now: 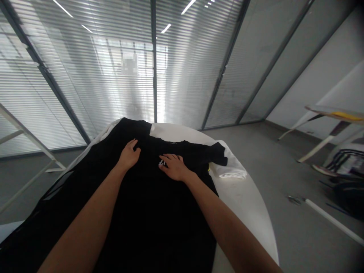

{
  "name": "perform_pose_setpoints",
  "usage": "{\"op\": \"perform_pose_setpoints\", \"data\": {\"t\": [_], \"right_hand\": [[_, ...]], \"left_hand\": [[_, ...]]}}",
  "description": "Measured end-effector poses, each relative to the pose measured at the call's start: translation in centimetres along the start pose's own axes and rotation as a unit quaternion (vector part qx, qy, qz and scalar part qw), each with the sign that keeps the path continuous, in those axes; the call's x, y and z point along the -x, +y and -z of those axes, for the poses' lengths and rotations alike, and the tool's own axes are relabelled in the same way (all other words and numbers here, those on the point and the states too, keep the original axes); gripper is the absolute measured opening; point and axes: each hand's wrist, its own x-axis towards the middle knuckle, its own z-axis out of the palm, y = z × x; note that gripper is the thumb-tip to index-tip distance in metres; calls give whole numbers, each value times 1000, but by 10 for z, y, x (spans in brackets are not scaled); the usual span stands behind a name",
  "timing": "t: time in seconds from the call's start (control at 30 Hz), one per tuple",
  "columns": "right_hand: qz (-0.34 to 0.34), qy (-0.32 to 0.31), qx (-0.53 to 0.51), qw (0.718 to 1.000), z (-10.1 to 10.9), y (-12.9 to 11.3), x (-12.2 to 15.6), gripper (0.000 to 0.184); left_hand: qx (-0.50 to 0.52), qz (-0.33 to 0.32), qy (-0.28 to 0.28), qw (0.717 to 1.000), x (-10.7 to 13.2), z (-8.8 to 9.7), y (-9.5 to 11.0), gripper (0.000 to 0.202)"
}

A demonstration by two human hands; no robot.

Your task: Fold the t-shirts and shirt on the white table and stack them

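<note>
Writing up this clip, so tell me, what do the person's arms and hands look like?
The left arm and right arm are bare, with no sleeve in view. The left hand and right hand wear no gloves, and no watch, ring or bracelet shows.

Plain black is being shown by the shirt point(153, 220), and a small white print point(162, 163) is being carried on it. White is being shown by the round table point(244, 204) and the cloth point(230, 167). Fine grey-and-white stripes are being shown by the blinds point(85, 76), flat grey by the floor point(284, 170), and yellow by a strip point(348, 115) on the desk point(321, 112)
</note>
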Motion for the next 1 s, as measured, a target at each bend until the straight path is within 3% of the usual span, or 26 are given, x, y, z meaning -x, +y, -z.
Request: {"op": "perform_pose_setpoints", "data": {"t": [0.17,0.27,0.33,0.47,0.53,0.6,0.7,0.77,0.87,1.0], "right_hand": [[-32,-11,-7,999,11,5,0,60],[-79,-46,-8,996,31,15,3,63],[-109,-78,-12,991,50,24,7,62],[-104,-78,-73,989,93,45,21,61],[-115,-45,-91,988,110,60,28,57],[-177,29,-53,982,120,79,34,55],[-329,127,8,936,121,118,45,63],[-404,151,16,902,115,143,52,66],[-438,142,-4,888,103,168,58,62],[-420,137,-38,896,91,175,54,53]], "left_hand": [[-72,17,-36,997,-1,0,-7,53],[-159,34,-87,983,10,-3,3,57],[-212,30,-72,974,18,-3,14,59],[-268,-66,-8,961,32,-6,35,56],[-261,-115,-37,958,36,-12,38,54],[-247,-139,-108,953,39,-20,36,54],[-234,-134,-199,942,40,-29,30,56],[-233,-127,-208,941,40,-32,28,57],[-233,-125,-201,943,39,-31,28,57],[-233,-123,-201,943,40,-29,30,57]]}}
